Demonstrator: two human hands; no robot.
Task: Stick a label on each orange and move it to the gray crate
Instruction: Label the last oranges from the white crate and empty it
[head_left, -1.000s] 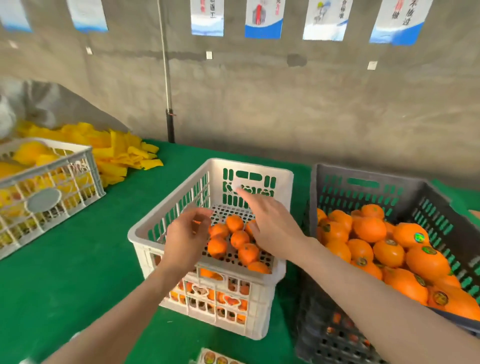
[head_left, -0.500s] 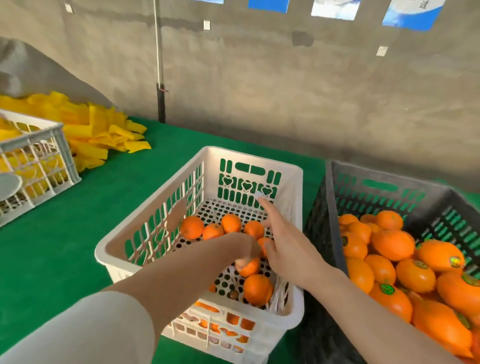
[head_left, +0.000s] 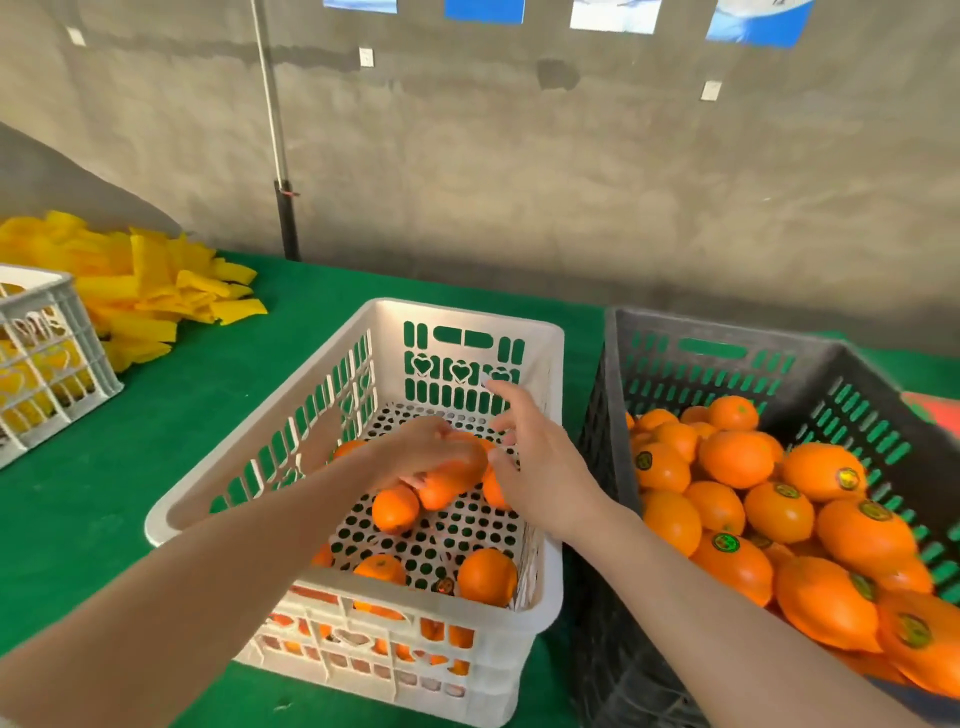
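A white crate (head_left: 550, 364) in the middle holds several unlabelled oranges (head_left: 485, 574). My left hand (head_left: 415, 449) reaches down into it and closes over one orange (head_left: 449, 480) near the crate's centre. My right hand (head_left: 540, 467) hovers just to the right of that orange, fingers spread, index finger pointing toward the far wall. Something small and pale sits on that fingertip; I cannot tell what it is. The gray crate (head_left: 727, 325) stands to the right, touching the white one. It is filled with oranges carrying green round labels (head_left: 724, 543).
A green cloth (head_left: 156, 441) covers the table. A pile of yellow foam sleeves (head_left: 156, 291) lies at the far left, beside another white crate (head_left: 67, 332) holding yellow things. A concrete wall with a vertical pole (head_left: 283, 182) stands behind.
My left hand went from the white crate's near rim down into it and closed on an orange. My right hand stayed over the crate with fingers spread. The camera tilted down and closer.
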